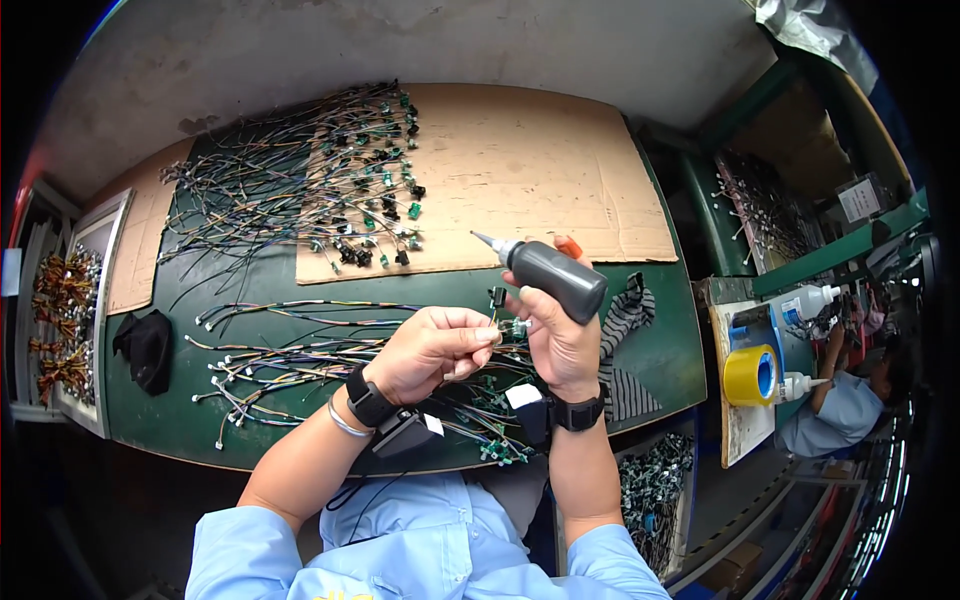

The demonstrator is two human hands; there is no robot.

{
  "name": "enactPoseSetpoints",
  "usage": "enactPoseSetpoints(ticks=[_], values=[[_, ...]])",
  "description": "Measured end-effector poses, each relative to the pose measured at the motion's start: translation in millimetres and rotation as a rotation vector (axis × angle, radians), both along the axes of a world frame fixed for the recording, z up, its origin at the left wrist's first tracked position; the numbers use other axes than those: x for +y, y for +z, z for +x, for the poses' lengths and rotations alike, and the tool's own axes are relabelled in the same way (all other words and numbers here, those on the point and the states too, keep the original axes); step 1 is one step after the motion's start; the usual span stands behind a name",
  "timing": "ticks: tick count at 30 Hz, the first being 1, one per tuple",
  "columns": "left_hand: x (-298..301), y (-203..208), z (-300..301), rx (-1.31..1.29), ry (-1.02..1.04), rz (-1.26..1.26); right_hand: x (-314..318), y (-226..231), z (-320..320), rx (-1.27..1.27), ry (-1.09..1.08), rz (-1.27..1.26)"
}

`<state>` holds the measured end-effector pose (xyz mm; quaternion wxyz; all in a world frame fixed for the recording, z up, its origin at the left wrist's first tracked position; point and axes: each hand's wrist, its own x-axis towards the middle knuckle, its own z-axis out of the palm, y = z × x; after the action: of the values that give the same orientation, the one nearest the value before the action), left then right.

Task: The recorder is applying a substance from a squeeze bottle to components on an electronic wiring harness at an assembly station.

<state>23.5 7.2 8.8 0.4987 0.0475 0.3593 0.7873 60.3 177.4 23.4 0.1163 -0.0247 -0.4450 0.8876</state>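
Observation:
My left hand [440, 345] is closed in a pinch over the green table, gripping a wire harness close to its small green-and-clear connector [515, 328]. A black connector [497, 296] stands up beside the fingertips. My right hand [562, 350] is wrapped round a dark grey squeeze bottle [562, 282], tilted with its pale pointed nozzle toward the upper left. The right thumb and lower fingers are close to the green connector; whether they also grip it I cannot tell. Under my hands lie several loose wire harnesses [300, 362] with white plugs on their left ends.
Brown cardboard [530, 170] covers the table's far part, with a heap of wire harnesses [300, 180] across its left. A black cloth [147, 350] lies left, a striped cloth [628, 385] right. Yellow tape [750, 375] and white bottles [808, 302] stand right, near another person [840, 410].

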Motion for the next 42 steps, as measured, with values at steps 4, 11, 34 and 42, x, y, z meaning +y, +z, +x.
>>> enactPoseSetpoints(ticks=[4, 11, 34, 42], values=[[-1, 4, -1, 0.244, -0.017, -0.227, 2, 3, 1, -0.079, 0.07, -0.038], [0, 12, 0, 0.515, 0.119, -0.343, 1, -7, -1, 0.002, -0.079, 0.227], [-1, -5, -5, 0.448, 0.341, -0.293, 1, -8, 12, 0.236, -0.448, 0.23], [-1, 1, -4, 0.53, 0.352, -0.331, 0, -6, 12, 0.223, -0.491, 0.237]])
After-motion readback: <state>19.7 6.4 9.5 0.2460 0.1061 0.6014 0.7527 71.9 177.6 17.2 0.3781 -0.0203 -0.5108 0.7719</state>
